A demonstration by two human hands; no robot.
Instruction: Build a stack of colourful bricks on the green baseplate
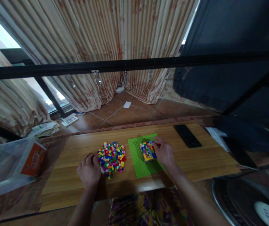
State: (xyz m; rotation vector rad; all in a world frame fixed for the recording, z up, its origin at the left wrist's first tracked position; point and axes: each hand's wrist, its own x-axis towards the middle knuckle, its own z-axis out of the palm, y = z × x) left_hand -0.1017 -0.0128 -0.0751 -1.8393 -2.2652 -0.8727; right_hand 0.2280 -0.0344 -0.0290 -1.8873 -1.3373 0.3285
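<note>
A green studded baseplate (134,157) lies on the wooden table, right of the middle. On it stands a block of many-coloured toy bricks (148,152), built up in layers. My right hand (164,152) is at the block's right upper edge, thumb and fingers pinched together there; whatever is between them is too small to make out. To the left of the baseplate a loose heap of small coloured bricks (112,158) is spread on the wood. My left hand (89,169) rests on the table against the heap's left side, its fingers loosely curled and partly hidden.
A black phone (187,136) lies on the table (66,175) at the right. A clear plastic bin (9,166) with an orange label stands at the left. A dark metal bar (134,65) runs across beyond the table, before patterned curtains. A round stool (245,201) is at lower right.
</note>
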